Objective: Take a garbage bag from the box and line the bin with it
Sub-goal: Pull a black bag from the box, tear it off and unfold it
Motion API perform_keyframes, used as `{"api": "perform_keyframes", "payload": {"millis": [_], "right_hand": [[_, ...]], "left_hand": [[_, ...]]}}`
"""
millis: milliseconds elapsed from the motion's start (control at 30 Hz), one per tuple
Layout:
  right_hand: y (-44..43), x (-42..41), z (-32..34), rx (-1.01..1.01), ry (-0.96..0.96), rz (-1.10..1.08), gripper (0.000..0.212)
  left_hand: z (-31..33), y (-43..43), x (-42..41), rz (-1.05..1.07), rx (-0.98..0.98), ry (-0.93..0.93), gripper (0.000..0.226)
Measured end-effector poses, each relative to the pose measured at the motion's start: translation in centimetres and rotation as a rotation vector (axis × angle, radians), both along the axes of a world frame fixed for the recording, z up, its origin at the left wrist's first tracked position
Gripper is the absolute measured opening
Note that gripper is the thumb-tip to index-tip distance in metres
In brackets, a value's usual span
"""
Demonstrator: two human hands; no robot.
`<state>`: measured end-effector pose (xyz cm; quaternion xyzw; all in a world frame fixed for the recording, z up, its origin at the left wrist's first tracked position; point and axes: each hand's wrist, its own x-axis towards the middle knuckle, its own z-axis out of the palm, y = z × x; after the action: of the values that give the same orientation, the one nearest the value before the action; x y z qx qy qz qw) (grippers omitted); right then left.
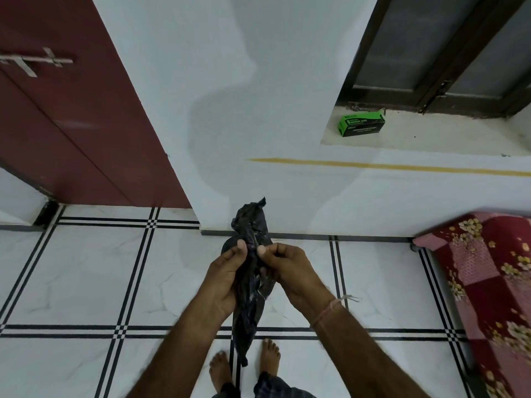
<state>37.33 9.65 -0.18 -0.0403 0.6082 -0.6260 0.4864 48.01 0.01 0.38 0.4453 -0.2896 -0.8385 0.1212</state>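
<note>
A crumpled black garbage bag [250, 225] hangs bunched between both hands in front of me, its tail reaching down to my feet. My left hand [222, 275] holds it from the left with the thumb pressed on its upper part. My right hand [290, 270] pinches the plastic from the right with thumb and fingertips. The green and black garbage bag box [361, 125] lies on the window ledge at the upper right, well away from both hands. No bin is in view.
A dark red door [71, 124] stands at the left, a white wall straight ahead. A bed with a red floral cover [488, 282] fills the right side. The floor is white tile with black lines; my bare feet [244, 366] stand below the bag.
</note>
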Motion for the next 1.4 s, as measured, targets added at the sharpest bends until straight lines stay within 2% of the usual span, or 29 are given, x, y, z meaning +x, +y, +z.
{"api": "perform_keyframes", "payload": {"millis": [67,133,233,300,533,633,700,800,867,933,1000,1033,1100,1133,1167,1200,1233,1267,1333,1400], "right_hand": [[0.1,0.0,-0.1,-0.04,-0.051,0.023,0.03],[0.1,0.5,0.0,-0.072,-0.007,0.097,0.037],[-0.2,1.3,0.1,-0.059,0.116,0.102,0.019],[-0.3,1.1,0.0,-0.051,0.108,0.054,0.014],[-0.2,0.5,-0.1,-0.047,-0.128,0.001,0.015],[0.4,-0.5,-0.1,0.071,-0.086,-0.006,0.024],[0.5,-1.7,-0.3,0.11,-0.131,-0.018,0.029],[-0.3,-3.6,-0.5,0.124,-0.228,-0.116,0.031],[-1.7,-4.6,0.5,0.078,-0.299,-0.207,0.033],[-3.7,-5.6,3.3,-0.056,-0.263,-0.217,0.038],[-5.9,-6.5,7.1,-0.209,0.014,-0.182,0.038],[-6.6,-7.0,9.2,-0.285,0.245,-0.216,0.036],[-6.9,-6.8,12.0,-0.448,0.823,-0.294,0.023],[-6.6,-6.6,11.6,-0.434,1.083,-0.278,0.018],[-6.3,-6.2,9.6,-0.276,1.196,-0.154,0.014],[-5.8,-5.6,6.2,-0.057,1.16,0.048,0.011],[-4.6,-4.9,2.3,0.2,1.029,0.257,0.024],[-3.0,-4.6,-1.6,0.357,0.91,0.371,0.043],[-0.8,-5.7,-7.3,0.404,0.72,0.338,0.073],[0.8,-6.0,-9.0,0.299,0.551,0.284,0.082]], "left_hand": [[0.0,0.0,0.4,-0.003,0.015,0.007,0.063],[-0.1,0.0,0.5,0.005,0.012,0.005,0.069],[0.0,0.0,0.6,-0.002,0.014,0.021,0.075],[0.0,-0.1,0.9,-0.021,0.016,0.043,0.068],[-0.1,-0.6,1.5,-0.004,0.058,0.115,0.048],[-0.5,-1.3,1.9,0.085,0.067,0.081,0.046],[-0.8,-2.2,2.0,0.14,0.106,0.029,0.046],[-1.0,-4.2,1.1,0.216,0.187,-0.159,0.044],[-0.6,-6.2,0.1,0.264,0.16,-0.235,0.037],[1.6,-8.6,-1.1,0.311,0.072,-0.191,0.037],[4.9,-10.5,-2.3,0.413,-0.096,-0.095,0.042],[7.0,-11.0,-2.7,0.462,-0.299,-0.04,0.042],[9.7,-11.0,-3.2,0.46,-0.845,0.025,0.028],[9.0,-10.8,-3.2,0.378,-1.084,0.004,0.018],[7.1,-10.1,-3.0,0.251,-1.109,-0.064,0.013],[4.1,-9.4,-2.4,0.12,-1.053,-0.149,0.013],[0.6,-8.8,-1.4,0.031,-0.916,-0.257,0.021],[-2.6,-8.4,0.0,-0.014,-0.763,-0.387,0.033],[-6.6,-7.9,2.4,0.037,-0.414,-0.396,0.04],[-7.3,-7.6,4.8,0.061,-0.195,-0.38,0.041]]}}
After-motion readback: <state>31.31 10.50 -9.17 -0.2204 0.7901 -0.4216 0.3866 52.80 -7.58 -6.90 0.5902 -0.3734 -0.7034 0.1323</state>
